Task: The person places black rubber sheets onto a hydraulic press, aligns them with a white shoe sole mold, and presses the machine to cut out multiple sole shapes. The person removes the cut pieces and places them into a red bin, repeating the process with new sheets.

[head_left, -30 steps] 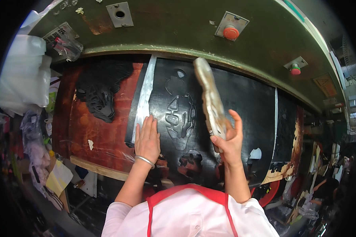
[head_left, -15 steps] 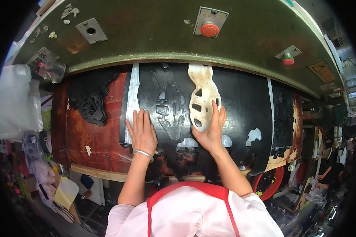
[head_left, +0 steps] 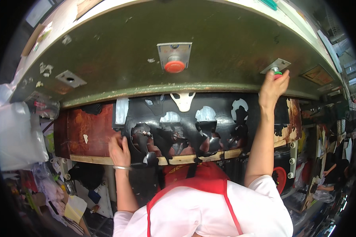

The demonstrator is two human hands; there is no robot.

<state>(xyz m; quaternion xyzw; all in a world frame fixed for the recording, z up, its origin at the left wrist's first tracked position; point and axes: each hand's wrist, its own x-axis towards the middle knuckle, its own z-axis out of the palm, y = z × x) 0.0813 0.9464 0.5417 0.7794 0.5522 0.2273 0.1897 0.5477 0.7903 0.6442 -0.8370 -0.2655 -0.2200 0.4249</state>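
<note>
My right hand (head_left: 273,89) is raised to the front of the green machine, its fingers closed around a push button (head_left: 278,74) with a green rim. My left hand (head_left: 119,151) is held low at the left edge of the black sheet (head_left: 146,118), thumb apart from the fingers and nothing seen in it. On the sheet lies a cream-coloured template with holes (head_left: 182,103). Only its narrow near end shows; the rest is hidden beneath the machine's edge. Left of it a cut outline (head_left: 153,106) marks the sheet.
A large red mushroom button (head_left: 174,65) sits mid-panel on the green machine front (head_left: 118,59). Ragged cut-outs run along the sheet's near side, above a wooden edge strip (head_left: 182,159). Clear plastic bags (head_left: 17,134) hang at the left; a red tub (head_left: 280,178) stands lower right.
My right hand has left the template and risen right to the button. My left hand has come off the sheet, down and left. The template and sheet now show less, largely under the machine.
</note>
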